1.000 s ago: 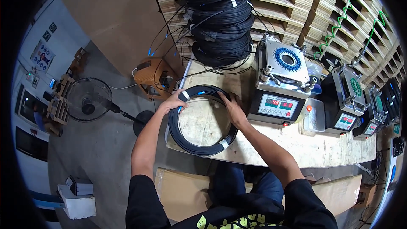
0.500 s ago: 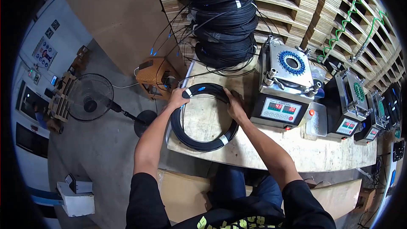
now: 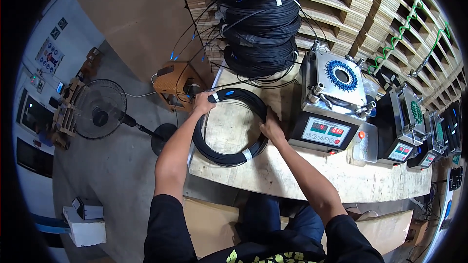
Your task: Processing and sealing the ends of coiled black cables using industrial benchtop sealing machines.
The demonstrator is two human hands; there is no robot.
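At frame centre, a black cable coil (image 3: 229,126) lies on the wooden bench (image 3: 312,175). The left hand (image 3: 203,102) grips its upper-left rim; the right hand (image 3: 271,129) presses its right side. A coil stack (image 3: 261,24) fills the upper centre, a winding machine (image 3: 334,100) sits right, a fan (image 3: 100,109) left.

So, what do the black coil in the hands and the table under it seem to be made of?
The black cable coil looks like thin plastic-jacketed cable: smooth, slightly glossy strands bound with white tape bands. The worktable looks like bare plywood or board: pale, matte, scuffed, with a raw edge. The exact kinds cannot be told.
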